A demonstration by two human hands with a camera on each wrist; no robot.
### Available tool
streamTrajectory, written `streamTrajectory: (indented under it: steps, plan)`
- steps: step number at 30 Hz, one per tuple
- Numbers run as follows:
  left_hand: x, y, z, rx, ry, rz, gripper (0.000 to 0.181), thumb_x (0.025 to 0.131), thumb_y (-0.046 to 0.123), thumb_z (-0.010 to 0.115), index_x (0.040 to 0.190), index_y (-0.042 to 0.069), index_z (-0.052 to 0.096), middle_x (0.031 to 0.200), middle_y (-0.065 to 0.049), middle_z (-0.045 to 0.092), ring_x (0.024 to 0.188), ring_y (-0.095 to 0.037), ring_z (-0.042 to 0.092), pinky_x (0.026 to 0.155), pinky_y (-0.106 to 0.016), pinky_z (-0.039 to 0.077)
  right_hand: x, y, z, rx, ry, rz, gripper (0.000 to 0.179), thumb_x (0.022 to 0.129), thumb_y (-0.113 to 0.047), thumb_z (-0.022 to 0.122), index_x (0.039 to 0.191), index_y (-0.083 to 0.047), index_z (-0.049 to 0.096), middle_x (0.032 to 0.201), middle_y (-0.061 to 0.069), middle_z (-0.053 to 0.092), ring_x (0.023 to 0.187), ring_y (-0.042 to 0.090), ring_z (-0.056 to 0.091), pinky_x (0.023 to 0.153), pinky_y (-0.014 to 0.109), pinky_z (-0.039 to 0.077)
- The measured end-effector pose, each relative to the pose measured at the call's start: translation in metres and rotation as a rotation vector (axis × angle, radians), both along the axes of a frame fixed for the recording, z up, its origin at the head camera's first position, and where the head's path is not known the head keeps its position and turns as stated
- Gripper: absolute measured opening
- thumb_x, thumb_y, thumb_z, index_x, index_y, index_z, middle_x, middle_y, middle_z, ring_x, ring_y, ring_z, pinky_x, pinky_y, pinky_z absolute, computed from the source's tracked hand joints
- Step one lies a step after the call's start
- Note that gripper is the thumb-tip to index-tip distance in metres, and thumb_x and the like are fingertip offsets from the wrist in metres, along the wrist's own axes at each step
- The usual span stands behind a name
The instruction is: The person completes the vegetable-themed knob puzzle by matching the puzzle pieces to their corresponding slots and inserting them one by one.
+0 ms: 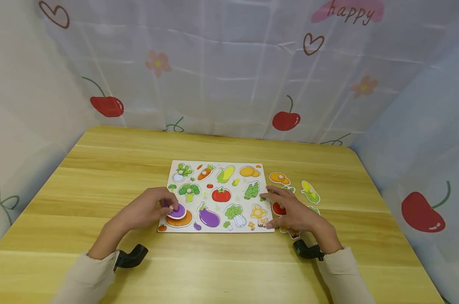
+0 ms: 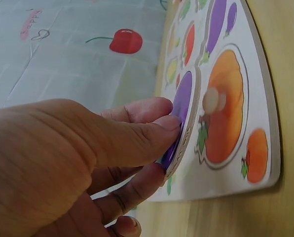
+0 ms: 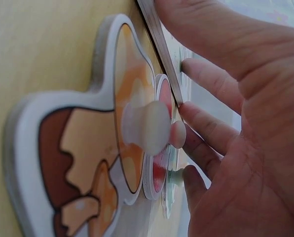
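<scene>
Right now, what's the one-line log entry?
Left fingers: pinching eggplant piece near pumpkin piece | Right fingers: at right edge of puzzle board

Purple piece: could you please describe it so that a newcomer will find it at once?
On the table lies a white board. At its near left corner, close to the pumpkin, the left grip pinches the purple piece. Unlike the flat purple eggplant on the board, it is held up above it.
</scene>
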State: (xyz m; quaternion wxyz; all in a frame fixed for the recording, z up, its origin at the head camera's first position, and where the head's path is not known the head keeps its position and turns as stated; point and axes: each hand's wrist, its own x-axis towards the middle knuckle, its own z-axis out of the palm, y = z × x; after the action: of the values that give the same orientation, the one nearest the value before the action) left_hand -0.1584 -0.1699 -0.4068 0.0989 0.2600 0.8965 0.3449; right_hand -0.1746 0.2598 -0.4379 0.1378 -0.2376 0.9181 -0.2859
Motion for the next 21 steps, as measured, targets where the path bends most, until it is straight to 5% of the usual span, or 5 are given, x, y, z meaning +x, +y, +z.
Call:
streamTrajectory:
  steps: [8, 21]
  plan:
    - [-0.004, 0.023, -0.005, -0.012, -0.052, -0.025, 0.016, 0.091, -0.003, 0.068, 0.089, 0.013, 0.069, 0.085, 0.004, 0.062, 0.079, -0.013, 0.053, 0.069, -0.024, 0.049, 0.001, -0.002, 0.0, -0.007, -0.008, 0.004, 0.079, 0.075, -0.032, 0.088, 0.144, -0.014, 0.054, 0.161, 0.018, 0.031, 0.147, 0.047, 0.022, 0.113, 0.069, 0.026]
    - [-0.011, 0.06, -0.012, -0.021, 0.031, -0.143, 0.015, 0.089, -0.004, 0.068, 0.085, 0.011, 0.069, 0.084, 0.004, 0.061, 0.08, -0.01, 0.053, 0.074, -0.027, 0.047, 0.002, -0.001, 0.002, -0.009, -0.009, -0.007, 0.079, 0.075, -0.031, 0.088, 0.144, -0.014, 0.054, 0.161, 0.017, 0.031, 0.147, 0.046, 0.022, 0.113, 0.068, 0.027]
